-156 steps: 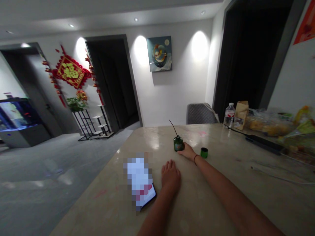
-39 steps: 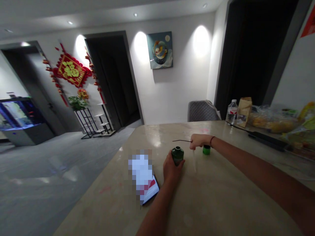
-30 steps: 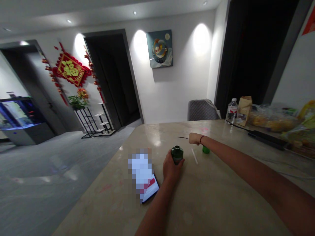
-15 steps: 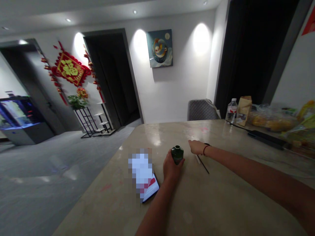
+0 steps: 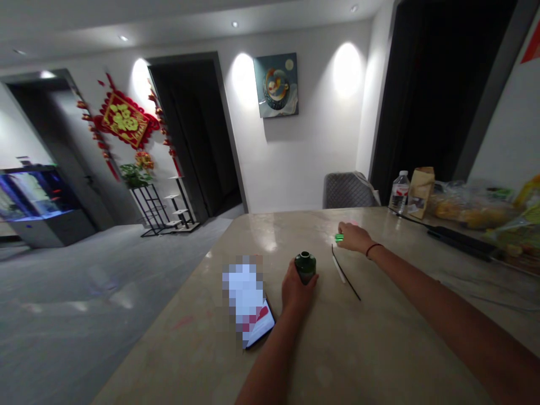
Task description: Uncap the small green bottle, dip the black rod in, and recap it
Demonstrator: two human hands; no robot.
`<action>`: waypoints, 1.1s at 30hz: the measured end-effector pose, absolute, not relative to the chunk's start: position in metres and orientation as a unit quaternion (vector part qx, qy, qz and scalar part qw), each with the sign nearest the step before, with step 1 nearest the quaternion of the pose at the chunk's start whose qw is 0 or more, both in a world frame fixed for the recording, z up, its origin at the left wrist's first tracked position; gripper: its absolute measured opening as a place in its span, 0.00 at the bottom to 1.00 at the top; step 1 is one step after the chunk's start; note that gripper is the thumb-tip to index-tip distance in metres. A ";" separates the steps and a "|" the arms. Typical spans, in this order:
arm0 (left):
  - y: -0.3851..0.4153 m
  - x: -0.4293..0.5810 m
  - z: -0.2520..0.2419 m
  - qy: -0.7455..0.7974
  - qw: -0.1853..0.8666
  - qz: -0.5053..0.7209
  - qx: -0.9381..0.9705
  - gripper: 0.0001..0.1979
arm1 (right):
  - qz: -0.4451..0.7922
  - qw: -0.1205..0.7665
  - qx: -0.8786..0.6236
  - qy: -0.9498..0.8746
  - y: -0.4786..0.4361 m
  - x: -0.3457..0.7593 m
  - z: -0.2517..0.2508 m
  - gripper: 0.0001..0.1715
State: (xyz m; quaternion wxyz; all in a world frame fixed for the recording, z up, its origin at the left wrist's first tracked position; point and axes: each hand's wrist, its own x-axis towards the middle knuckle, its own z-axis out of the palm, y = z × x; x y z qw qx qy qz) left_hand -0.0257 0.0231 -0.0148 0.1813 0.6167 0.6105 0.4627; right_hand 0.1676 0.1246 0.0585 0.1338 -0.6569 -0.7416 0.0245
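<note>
My left hand (image 5: 297, 286) is wrapped round a small dark green vase (image 5: 305, 264) with a narrow round mouth, upright on the table. To its right and farther off, my right hand (image 5: 353, 237) has its fingers closed at a small shiny bright green piece (image 5: 339, 238); its kind is too small to make out. Between the hands and nearer to me, a thin black stick (image 5: 349, 282) and a short white strip (image 5: 338, 269) lie side by side. Left of the vase lies a phone (image 5: 259, 329), its screen lit and partly blurred out.
The pale stone-look table (image 5: 189, 349) ends on the left above the floor. At the back right stand a water bottle (image 5: 399, 192), a paper bag (image 5: 422, 191) and plastic bags of food (image 5: 472, 205). A black power strip (image 5: 462, 242) lies before them. A grey chair (image 5: 350, 189) is behind the table.
My right hand has moved right and slightly away from me, off the black stick's far end. The green piece now shows at its fingertips. My left hand stays round the vase.
</note>
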 end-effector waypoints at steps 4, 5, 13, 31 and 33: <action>0.024 -0.026 -0.016 0.611 0.179 0.461 0.618 0.32 | 0.313 0.447 -0.503 -0.670 0.110 0.128 0.074 0.21; 0.023 -0.026 -0.016 0.610 0.179 0.461 0.619 0.32 | 0.387 0.483 -0.426 -0.660 0.103 0.118 0.073 0.22; 0.022 -0.025 -0.014 0.607 0.188 0.460 0.620 0.31 | 0.458 0.461 -0.322 -0.688 0.081 0.092 0.035 0.25; 0.029 -0.023 -0.012 0.633 0.164 0.423 0.627 0.31 | 0.545 0.501 -0.340 -0.580 0.046 0.142 0.033 0.37; 0.029 -0.023 -0.013 0.629 0.164 0.428 0.628 0.31 | 0.532 0.514 -0.358 -0.570 0.049 0.135 0.031 0.36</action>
